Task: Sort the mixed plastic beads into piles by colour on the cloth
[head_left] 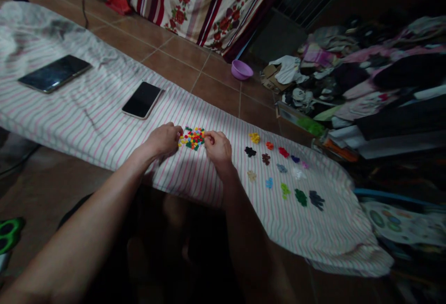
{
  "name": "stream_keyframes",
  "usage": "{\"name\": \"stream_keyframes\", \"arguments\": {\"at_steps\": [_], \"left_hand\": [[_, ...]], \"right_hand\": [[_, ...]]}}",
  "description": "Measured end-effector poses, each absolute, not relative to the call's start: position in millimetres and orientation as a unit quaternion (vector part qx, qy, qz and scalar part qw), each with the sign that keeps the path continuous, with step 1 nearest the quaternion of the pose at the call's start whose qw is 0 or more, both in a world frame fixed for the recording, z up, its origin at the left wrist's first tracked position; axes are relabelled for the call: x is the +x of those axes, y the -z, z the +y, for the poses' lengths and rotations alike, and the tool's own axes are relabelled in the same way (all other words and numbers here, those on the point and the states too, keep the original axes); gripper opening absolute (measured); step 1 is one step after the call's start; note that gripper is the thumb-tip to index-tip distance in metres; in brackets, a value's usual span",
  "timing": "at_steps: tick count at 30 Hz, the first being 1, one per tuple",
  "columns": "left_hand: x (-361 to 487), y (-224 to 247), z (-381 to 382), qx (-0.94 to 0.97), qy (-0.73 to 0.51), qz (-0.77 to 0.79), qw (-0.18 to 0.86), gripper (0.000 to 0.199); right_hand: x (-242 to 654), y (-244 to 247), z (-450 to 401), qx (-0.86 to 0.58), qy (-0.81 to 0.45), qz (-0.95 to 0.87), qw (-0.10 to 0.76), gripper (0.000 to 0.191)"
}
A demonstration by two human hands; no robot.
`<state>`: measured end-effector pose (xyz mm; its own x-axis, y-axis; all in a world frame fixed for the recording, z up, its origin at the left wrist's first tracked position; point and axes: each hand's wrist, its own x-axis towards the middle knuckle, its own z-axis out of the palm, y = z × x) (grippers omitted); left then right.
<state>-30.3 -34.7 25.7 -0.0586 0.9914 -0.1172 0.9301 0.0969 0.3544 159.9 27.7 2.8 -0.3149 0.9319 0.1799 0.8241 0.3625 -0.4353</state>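
A patch of small mixed-colour pieces (193, 138), red, yellow, green, white and orange, lies on the striped cloth (198, 174). At its left edge rests my left hand (166, 139), fingers curled in against the pieces. My right hand (219, 148) is at the right edge, thumb and forefinger pinched together; anything between them is too small to name. To the right, small pieces lie sorted by colour in several little heaps, among them a yellow heap (254, 138), a black heap (250, 151), a red heap (283, 152) and a dark green heap (300, 197).
A phone (142, 100) and a tablet-like dark device (55, 73) lie left on the cloth. Beyond the cloth's far edge, a purple bowl (241, 69) stands on the tiled floor near a floral curtain (209, 2). Piled clothes (348, 67) fill the right side.
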Motion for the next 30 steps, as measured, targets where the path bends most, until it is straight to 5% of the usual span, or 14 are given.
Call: {"name": "stream_keyframes", "arguments": {"at_steps": [30], "left_hand": [[-15, -22, -22, 0.677, -0.107, 0.711, 0.158, 0.036]], "right_hand": [[160, -14, 31, -0.502, -0.138, -0.846, 0.112, 0.016]]}}
